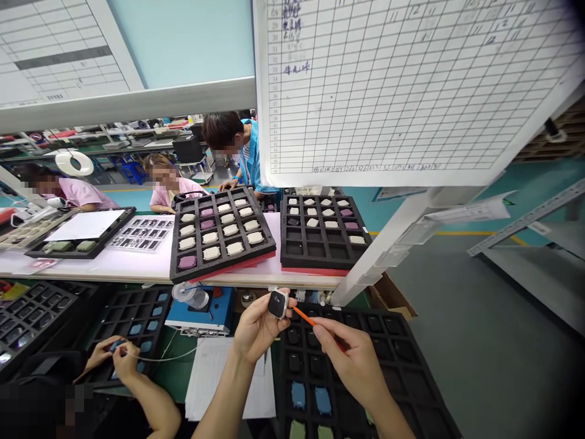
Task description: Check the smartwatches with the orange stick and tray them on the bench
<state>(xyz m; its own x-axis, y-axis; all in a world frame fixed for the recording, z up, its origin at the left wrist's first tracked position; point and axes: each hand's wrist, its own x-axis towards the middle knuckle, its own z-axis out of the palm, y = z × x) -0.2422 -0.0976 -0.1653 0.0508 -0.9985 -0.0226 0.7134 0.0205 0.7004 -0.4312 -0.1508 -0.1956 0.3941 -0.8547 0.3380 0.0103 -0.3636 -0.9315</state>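
In my left hand (258,326) I hold a smartwatch body (277,303) with a dark face and a pale case, without a strap, between thumb and fingers. My right hand (350,353) is closed around a slim orange stick-like tool (303,315). Its tip meets or nearly meets the right side of the watch; contact cannot be made out. Below my hands lies a black foam tray (388,372) with dark, blue and green watch cases in its compartments.
Two black trays (269,249) of white and purple watch cases stand on the shelf ahead. A blue machine (223,305) and paper sheets (208,366) lie left of centre. A co-worker's hands (123,360) work at the lower left. A white post (379,244) rises at right.
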